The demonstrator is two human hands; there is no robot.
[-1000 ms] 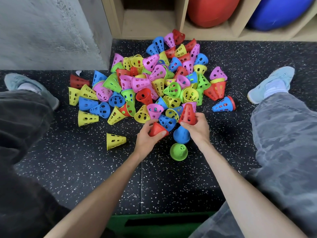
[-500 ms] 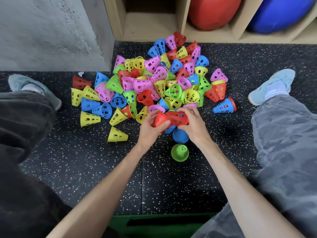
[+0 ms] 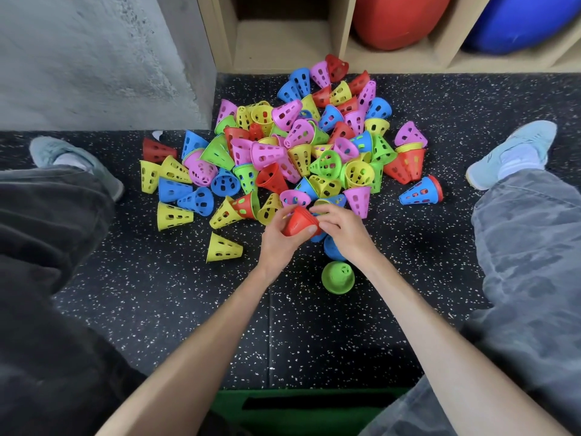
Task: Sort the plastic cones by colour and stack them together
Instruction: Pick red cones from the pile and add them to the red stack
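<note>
A heap of perforated plastic cones (image 3: 301, 146) in red, blue, yellow, green and pink covers the speckled black floor. At its near edge my left hand (image 3: 278, 243) grips a stack of red cones (image 3: 298, 221), nested one in the other. My right hand (image 3: 342, 229) touches the same red stack from the right, fingers curled on it. Just below my right hand stands a blue cone (image 3: 331, 250), partly hidden. A green cone (image 3: 338, 276) stands alone nearer to me. A lone yellow cone (image 3: 221, 248) lies to the left.
My legs lie at both sides, with light blue shoes at the left (image 3: 72, 158) and right (image 3: 512, 149). A wooden shelf (image 3: 283, 42) at the back holds a red ball (image 3: 396, 17) and a blue ball (image 3: 522, 20). A concrete wall (image 3: 88, 58) stands back left.
Each hand held one red cone a second ago. They came together, and the right-hand cone now sits nested with the left-hand one as one stack.
</note>
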